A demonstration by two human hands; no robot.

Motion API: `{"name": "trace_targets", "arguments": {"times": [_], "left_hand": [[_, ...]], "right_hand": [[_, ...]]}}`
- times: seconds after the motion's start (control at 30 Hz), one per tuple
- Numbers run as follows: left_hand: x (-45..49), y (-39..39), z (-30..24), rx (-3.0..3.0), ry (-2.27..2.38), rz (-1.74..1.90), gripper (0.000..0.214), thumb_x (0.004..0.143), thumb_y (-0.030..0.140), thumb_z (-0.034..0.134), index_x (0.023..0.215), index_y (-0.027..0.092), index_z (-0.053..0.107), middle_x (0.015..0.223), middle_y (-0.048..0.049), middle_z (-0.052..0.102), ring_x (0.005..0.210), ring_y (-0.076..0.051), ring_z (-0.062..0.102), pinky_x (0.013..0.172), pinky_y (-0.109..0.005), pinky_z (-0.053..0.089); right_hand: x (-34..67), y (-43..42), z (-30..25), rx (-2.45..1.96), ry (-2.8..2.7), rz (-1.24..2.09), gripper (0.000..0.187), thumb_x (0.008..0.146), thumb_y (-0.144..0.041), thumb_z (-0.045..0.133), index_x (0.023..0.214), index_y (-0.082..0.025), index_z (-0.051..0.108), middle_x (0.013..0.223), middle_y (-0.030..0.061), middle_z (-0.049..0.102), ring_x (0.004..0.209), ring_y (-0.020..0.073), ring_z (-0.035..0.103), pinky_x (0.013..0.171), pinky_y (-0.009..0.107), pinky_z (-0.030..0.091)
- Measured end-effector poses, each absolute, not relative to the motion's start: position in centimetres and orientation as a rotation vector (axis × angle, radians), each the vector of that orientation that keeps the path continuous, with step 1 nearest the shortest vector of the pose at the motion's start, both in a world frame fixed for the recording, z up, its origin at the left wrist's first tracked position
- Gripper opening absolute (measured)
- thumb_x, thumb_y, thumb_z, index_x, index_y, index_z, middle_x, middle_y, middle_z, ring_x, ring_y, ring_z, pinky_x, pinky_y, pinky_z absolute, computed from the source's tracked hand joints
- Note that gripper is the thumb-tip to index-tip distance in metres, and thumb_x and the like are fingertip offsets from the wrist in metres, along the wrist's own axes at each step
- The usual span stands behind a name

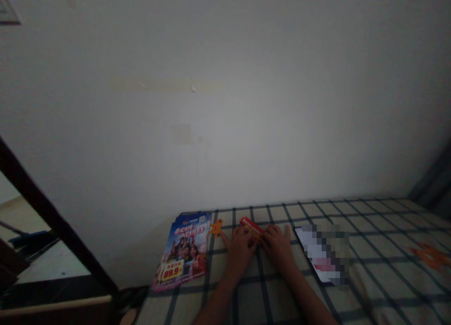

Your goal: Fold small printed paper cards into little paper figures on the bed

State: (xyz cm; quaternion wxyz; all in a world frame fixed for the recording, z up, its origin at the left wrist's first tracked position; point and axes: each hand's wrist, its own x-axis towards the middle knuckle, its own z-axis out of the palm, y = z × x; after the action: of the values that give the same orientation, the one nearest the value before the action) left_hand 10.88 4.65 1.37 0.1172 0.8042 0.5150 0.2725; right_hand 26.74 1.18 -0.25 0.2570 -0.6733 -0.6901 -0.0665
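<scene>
My left hand (pixel 241 249) and my right hand (pixel 277 246) are close together on the checked cloth. Between them is a narrow red strip with pale lettering (pixel 249 224), which looks like folded paper. The fingers of both hands are closed on its near side, and the outermost finger of each hand sticks out. My fingers hide the lower part of the strip. Left of my hands lies a stack of printed flyers (pixel 186 250), blue at the top and pink at the bottom.
A phone-like flat object (pixel 315 254), partly blurred out, lies to the right. The checked cloth (pixel 282 306) has orange cartoon figures and meets the white wall (pixel 246 127) at the back. A dark slanted bar (pixel 52 217) stands at the left.
</scene>
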Motion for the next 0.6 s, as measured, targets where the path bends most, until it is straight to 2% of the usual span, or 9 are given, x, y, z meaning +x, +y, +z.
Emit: {"name": "trace_targets", "arguments": {"times": [0.23, 0.37, 0.6], "left_hand": [[11.0, 4.5, 1.4, 2.345, 1.527, 0.796, 0.015, 0.087, 0.035, 0.067, 0.100, 0.032, 0.074, 0.124, -0.0019, 0.066, 0.121, -0.031, 0.053, 0.110, -0.080, 0.000], [11.0, 4.5, 1.4, 2.367, 1.554, 0.773, 0.017, 0.087, 0.035, 0.067, 0.103, 0.033, 0.073, 0.123, -0.0017, 0.066, 0.121, -0.032, 0.053, 0.109, -0.080, 0.005], [10.8, 4.5, 1.3, 2.409, 1.526, 0.722, 0.022, 0.091, 0.042, 0.061, 0.110, 0.035, 0.071, 0.126, -0.0031, 0.063, 0.123, -0.031, 0.050, 0.111, -0.078, 0.005]], "right_hand": [[27.6, 0.9, -0.9, -1.759, -1.813, -0.092, 0.020, 0.092, -0.029, 0.051, 0.103, -0.028, 0.067, 0.107, 0.0037, 0.071, 0.122, 0.0272, 0.054, 0.112, 0.074, 0.008], [28.1, 0.6, -1.0, -1.790, -1.769, -0.054, 0.017, 0.088, -0.030, 0.056, 0.097, -0.031, 0.070, 0.109, 0.0038, 0.071, 0.123, 0.0307, 0.052, 0.108, 0.077, 0.009], [28.0, 0.9, -0.9, -1.835, -1.772, -0.056, 0.012, 0.088, -0.036, 0.061, 0.093, -0.034, 0.072, 0.107, 0.0017, 0.070, 0.122, 0.0326, 0.050, 0.104, 0.079, 0.012]]}}
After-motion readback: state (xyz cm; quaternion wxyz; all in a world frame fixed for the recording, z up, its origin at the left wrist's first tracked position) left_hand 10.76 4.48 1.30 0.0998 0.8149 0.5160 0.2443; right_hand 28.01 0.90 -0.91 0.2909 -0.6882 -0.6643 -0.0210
